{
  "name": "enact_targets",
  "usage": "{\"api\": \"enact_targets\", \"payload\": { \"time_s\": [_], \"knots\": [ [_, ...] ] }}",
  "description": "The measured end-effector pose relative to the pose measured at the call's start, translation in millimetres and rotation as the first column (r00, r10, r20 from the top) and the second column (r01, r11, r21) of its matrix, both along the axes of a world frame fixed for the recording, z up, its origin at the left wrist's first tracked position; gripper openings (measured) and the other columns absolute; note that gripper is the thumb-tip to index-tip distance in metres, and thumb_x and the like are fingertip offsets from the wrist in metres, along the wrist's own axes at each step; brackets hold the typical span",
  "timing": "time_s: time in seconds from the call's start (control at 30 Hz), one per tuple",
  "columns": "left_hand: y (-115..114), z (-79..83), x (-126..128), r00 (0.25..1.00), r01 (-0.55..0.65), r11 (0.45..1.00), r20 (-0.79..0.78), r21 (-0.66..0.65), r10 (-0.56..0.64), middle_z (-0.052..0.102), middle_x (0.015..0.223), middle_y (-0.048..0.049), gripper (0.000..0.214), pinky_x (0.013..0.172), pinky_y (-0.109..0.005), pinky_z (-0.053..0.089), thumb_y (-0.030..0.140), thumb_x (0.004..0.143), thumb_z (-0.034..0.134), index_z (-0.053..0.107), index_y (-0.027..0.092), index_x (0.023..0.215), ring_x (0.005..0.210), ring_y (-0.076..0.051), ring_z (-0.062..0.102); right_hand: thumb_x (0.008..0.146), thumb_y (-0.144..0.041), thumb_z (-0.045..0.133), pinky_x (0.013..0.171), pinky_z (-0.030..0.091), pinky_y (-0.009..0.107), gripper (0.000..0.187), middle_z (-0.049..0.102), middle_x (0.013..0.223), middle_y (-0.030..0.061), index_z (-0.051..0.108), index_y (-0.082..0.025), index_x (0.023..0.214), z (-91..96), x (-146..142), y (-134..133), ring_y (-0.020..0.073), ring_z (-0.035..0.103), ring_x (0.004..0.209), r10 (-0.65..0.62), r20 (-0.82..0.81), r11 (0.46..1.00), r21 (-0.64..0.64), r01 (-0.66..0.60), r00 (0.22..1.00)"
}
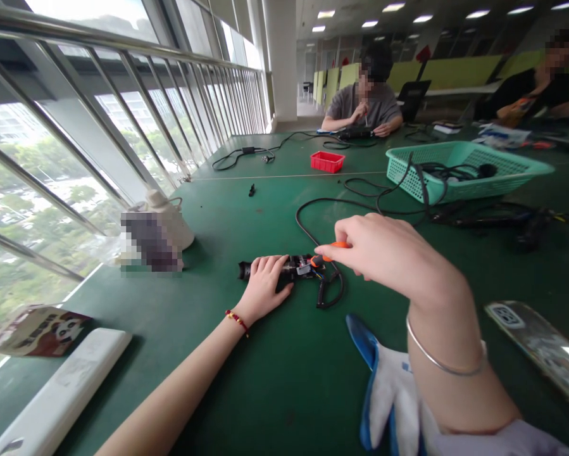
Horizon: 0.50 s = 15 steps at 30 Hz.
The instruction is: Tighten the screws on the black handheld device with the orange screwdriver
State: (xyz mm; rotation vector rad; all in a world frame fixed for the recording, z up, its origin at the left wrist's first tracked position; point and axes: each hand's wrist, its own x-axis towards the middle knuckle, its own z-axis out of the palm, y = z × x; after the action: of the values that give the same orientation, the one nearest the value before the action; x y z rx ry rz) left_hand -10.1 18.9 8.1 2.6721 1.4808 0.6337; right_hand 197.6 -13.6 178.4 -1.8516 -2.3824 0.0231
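Observation:
A small black device [293, 268] with exposed wiring lies on the green table [246, 380], a black cable looping away from it. My left hand [265, 286] rests on top of the device, fingers pressed down over it, holding it in place. My right hand [383, 250] is closed around an orange-handled screwdriver [329, 252], whose tip points at the open right end of the device.
A blue-and-white work glove [383, 386] lies under my right forearm. A teal basket [459, 170] of cables and a red tray [326, 161] stand farther back. Two other people sit at the far side. A phone [535, 345] lies right, a white box [61, 392] left.

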Motion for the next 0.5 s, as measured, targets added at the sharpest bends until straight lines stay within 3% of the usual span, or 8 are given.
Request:
{"api": "enact_targets", "payload": {
  "time_s": [0.1, 0.27, 0.37, 0.5],
  "knots": [
    [0, 0.8, -1, 1.0, 0.007, 1.0, 0.009, -0.015, -0.007, 0.051, 0.122, -0.0112, 0.053, 0.101, -0.045, 0.028, 0.033, 0.081, 0.051, 0.039, 0.015, 0.129, 0.112, -0.026, 0.042, 0.082, -0.049, 0.046, 0.047, 0.021, 0.024, 0.037, 0.055, 0.055, -0.0008, 0.046, -0.02, 0.058, -0.5, -1, -1, 0.0117, 0.046, 0.048, -0.01, -0.003, 1.0, -0.007, 0.01, 1.0],
    [2, 0.4, -2, 1.0, 0.015, 1.0, 0.024, -0.024, -0.014, 0.051, 0.122, -0.0104, 0.049, 0.1, -0.046, 0.028, 0.03, 0.084, 0.047, 0.038, 0.017, 0.13, 0.112, -0.026, 0.043, 0.078, -0.024, 0.055, 0.048, 0.021, 0.024, 0.008, 0.061, 0.069, -0.0049, 0.047, -0.025, 0.08, -6.7, 4, -4, 0.0122, 0.052, 0.057, 0.083, -0.028, 0.996, 0.043, -0.082, 0.996],
    [2, 0.4, -2, 1.0, 0.013, 1.0, 0.024, -0.025, -0.012, 0.05, 0.122, -0.0102, 0.048, 0.101, -0.045, 0.028, 0.031, 0.084, 0.046, 0.038, 0.017, 0.13, 0.112, -0.025, 0.043, 0.076, -0.01, 0.05, 0.049, 0.021, 0.024, 0.018, 0.062, 0.08, -0.0048, 0.046, -0.026, 0.085, -9.7, 6, -7, 0.012, 0.056, 0.066, 0.15, -0.044, 0.987, 0.061, -0.148, 0.988],
    [2, 0.9, -1, 1.0, 0.008, 1.0, 0.023, -0.027, -0.007, 0.051, 0.122, -0.0104, 0.048, 0.101, -0.045, 0.028, 0.03, 0.084, 0.046, 0.039, 0.016, 0.129, 0.112, -0.025, 0.043, 0.081, -0.021, 0.052, 0.048, 0.021, 0.024, 0.006, 0.061, 0.072, -0.0042, 0.048, -0.025, 0.083, -7.8, 1, -9, 0.0125, 0.054, 0.06, 0.108, -0.047, 0.993, 0.062, -0.105, 0.993]
  ]
}}
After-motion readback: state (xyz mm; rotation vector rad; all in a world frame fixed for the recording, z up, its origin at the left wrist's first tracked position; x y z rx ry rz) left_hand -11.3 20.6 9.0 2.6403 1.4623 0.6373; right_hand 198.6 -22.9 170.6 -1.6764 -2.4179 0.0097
